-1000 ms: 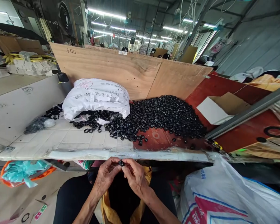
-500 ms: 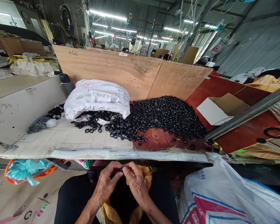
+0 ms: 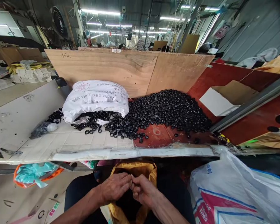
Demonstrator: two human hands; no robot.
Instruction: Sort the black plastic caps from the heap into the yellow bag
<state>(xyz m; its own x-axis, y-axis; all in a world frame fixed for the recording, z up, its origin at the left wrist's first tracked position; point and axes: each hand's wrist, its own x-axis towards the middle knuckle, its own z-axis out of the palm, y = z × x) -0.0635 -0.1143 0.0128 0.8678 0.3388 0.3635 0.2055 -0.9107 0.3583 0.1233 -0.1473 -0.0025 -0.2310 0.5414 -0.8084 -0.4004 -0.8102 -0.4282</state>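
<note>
Over the open yellow bag [image 3: 151,169] in my lap, my two hands meet at the fingertips. My left hand [image 3: 116,186] is turned back up, its fingers bent together. My right hand [image 3: 143,189] is curled, thumb and forefinger pinched against the left fingertips. Whatever lies between them is hidden. Beyond the bench edge, a large heap of small black rings [image 3: 168,109] spreads over the red and white surface. A white printed sack [image 3: 95,99] rests at the heap's left, with rings spilling out under its mouth.
An open cardboard box [image 3: 226,98] leans by the red side panel, behind a slanting metal bar [image 3: 254,104]. Right of my legs stands a big white plastic sack [image 3: 233,189]. An orange-rimmed basket of turquoise strips [image 3: 35,174] sits low left. The bench's front edge [image 3: 130,153] runs across.
Both hands have come lower, and the left has rolled over to show its back. The dark piece seen between the fingertips is out of sight. The view has shifted a little.
</note>
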